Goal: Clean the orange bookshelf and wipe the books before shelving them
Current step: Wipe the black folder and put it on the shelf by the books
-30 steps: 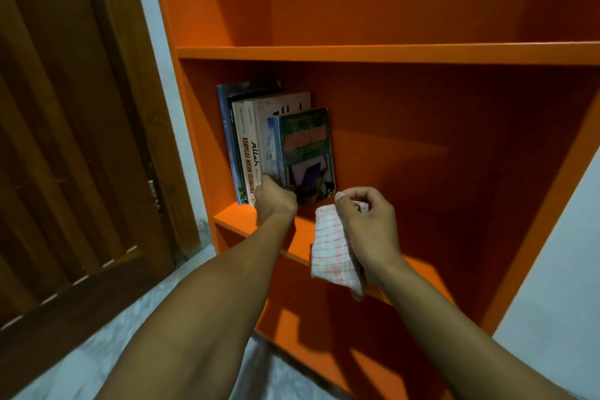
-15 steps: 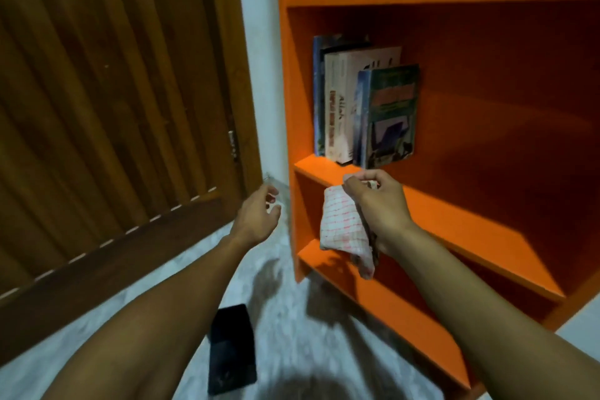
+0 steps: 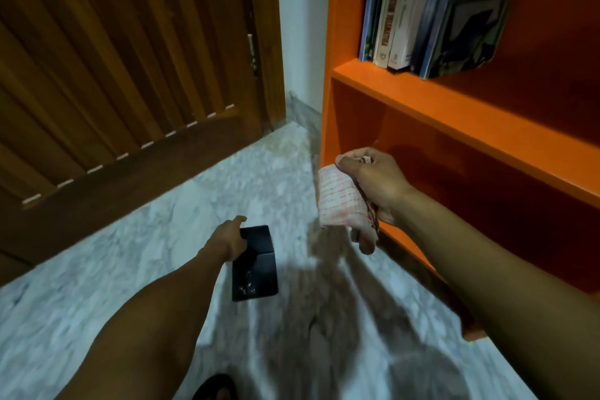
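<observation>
The orange bookshelf [image 3: 454, 107] fills the right side, and several books [image 3: 422, 6] stand at the left end of its upper visible shelf. A black book [image 3: 256, 269] lies flat on the marble floor. My left hand [image 3: 227, 240] reaches down to the black book's top left corner; its fingers touch the cover edge, thumb spread out. My right hand [image 3: 373, 185] hangs in front of the lower shelf opening, shut on a white cloth with red checks [image 3: 341, 204].
A dark wooden door [image 3: 130, 75] stands at the left, and a strip of white wall [image 3: 305, 26] separates it from the shelf. The marble floor [image 3: 97, 302] spreads below. A dark sandal [image 3: 216, 388] shows at the bottom edge.
My view has tilted down to the floor. My left hand left the shelved books and dropped to the black book on the floor. My right hand keeps the cloth, now lower.
</observation>
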{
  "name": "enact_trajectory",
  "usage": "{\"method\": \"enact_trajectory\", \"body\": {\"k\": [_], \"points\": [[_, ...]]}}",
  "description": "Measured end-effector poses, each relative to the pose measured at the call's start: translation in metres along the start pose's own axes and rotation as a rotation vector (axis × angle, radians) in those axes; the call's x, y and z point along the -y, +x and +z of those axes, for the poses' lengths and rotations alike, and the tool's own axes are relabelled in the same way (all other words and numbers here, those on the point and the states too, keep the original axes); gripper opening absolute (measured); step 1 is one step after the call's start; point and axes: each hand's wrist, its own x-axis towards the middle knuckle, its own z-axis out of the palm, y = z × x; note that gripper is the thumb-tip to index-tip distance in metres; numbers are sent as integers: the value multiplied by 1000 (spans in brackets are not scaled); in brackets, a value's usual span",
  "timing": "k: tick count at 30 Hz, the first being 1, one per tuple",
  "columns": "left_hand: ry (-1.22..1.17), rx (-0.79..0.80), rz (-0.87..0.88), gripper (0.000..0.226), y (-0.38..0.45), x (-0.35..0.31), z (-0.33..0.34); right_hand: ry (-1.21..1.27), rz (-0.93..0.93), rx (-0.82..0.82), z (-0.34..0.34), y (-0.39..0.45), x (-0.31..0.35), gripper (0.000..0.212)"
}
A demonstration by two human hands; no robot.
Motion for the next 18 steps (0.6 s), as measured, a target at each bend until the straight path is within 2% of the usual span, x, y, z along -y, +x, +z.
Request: {"method": "enact_trajectory", "body": {"k": [3,5,8,11,15,18], "points": [[137,-66,-34,37,6,8,10,0,13,0,-1,5,-6,15],[119,-134,-75,24,6,8,13,12,23,6,-2,7,-7,18],[70,-192,-116,23,3,7,15,15,22,12,-3,6,-8,19],[-28,-228,-77,18,2,7,13,58,39,-1,-6,4,-10,19],[-193,-289,15,12,-9,-14,-10,330,270,120,-10,-7,-11,10],[-357,-362,110,10,-21,-38,-43,551,477,188,-21,-20,-5,22]]}}
